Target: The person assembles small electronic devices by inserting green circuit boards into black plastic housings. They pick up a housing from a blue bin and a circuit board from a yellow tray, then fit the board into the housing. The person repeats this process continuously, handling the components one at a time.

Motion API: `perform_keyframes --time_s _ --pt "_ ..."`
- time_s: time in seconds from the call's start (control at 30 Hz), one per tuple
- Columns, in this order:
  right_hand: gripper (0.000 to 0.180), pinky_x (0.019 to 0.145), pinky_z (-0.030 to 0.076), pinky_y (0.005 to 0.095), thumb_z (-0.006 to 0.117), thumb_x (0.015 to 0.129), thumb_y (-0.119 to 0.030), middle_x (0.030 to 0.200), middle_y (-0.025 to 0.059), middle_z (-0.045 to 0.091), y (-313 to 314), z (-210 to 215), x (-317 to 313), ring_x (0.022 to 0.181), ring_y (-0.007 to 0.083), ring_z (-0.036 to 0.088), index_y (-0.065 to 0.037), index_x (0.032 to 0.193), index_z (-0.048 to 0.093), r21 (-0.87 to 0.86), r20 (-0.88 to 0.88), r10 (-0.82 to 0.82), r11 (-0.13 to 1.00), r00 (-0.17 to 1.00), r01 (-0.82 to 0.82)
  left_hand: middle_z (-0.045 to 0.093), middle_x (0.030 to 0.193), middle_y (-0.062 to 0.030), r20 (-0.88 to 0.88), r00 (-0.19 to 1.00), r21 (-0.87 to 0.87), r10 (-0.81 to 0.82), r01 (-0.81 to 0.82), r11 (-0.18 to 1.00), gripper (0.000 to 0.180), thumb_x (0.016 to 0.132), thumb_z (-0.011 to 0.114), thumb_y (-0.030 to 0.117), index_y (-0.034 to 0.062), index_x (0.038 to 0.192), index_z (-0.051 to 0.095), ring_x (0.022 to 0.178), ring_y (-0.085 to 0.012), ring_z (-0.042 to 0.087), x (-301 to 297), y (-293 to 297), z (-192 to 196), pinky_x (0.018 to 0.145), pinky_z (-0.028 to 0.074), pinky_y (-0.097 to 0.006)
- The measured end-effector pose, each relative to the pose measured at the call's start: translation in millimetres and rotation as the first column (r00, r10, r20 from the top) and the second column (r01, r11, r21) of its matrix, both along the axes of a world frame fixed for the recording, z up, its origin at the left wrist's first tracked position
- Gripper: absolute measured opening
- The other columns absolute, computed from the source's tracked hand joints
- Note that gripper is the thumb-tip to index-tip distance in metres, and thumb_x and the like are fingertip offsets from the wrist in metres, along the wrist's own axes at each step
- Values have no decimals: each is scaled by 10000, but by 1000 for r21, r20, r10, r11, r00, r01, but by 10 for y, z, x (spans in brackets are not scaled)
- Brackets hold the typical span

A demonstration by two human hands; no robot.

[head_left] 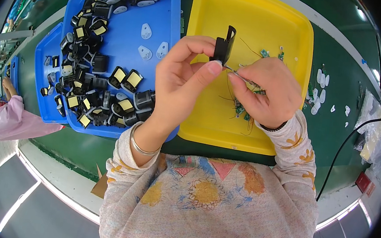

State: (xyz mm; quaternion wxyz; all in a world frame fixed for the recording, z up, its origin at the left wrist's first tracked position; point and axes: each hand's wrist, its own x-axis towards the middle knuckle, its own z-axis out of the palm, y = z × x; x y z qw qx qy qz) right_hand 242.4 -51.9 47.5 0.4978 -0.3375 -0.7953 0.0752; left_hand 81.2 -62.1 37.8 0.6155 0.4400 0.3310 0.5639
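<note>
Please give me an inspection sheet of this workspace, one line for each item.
Surface: green bench.
Job's things: black part pinched in left hand; right hand holds tweezers at it; small green boards in yellow tray.
Clutter: black parts heaped in blue tray; white tabs on bench.
Grippers: both hands closed.
Cables: black cable at right.
Surroundings: another person at left.

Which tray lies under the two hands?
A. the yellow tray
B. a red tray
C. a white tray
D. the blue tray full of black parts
A: the left hand, pinching a black part, and the right hand are both over the yellow tray; the blue tray with its heap of black parts lies to the left of them.
</note>
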Motion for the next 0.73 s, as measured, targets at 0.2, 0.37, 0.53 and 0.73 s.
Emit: perform_keyframes --time_s 0.2,0.37,0.53,0.73 --pt "169 452 420 271 714 626 -20 632 54 569 -42 60 -22 510 203 530 -42 754 605 -125 35 25 992 999 -20 472 1040 -79 12 998 -12 -67 67 998 146 853 484 19 -10 995 467 933 -133 485 -3 -36 -8 820 434 -281" --pt "149 465 422 251 706 680 -72 688 59 597 -68 22 5 529 166 551 -38 792 614 -419 -61 52 905 997 -73 462 1049 -84 -46 997 35 -63 64 997 142 864 448 16 -7 1004 439 922 -129 475 -18 -44 -39 855 385 -271" --pt "155 545 453 216 683 726 -81 739 56 623 -44 -35 0 602 118 583 -21 846 605 -539 -251 61 821 966 -191 466 1052 -80 -31 995 28 -100 101 995 162 864 467 29 -6 1018 434 945 -122 468 -33 -22 -33 856 400 -271" --pt "169 623 476 214 643 769 -73 785 59 634 18 -120 37 689 131 613 -18 920 594 -614 -399 42 729 916 -301 467 1076 -82 10 988 17 -152 152 988 213 867 497 59 -1 1058 425 1005 -127 461 1 25 -22 872 418 -285"
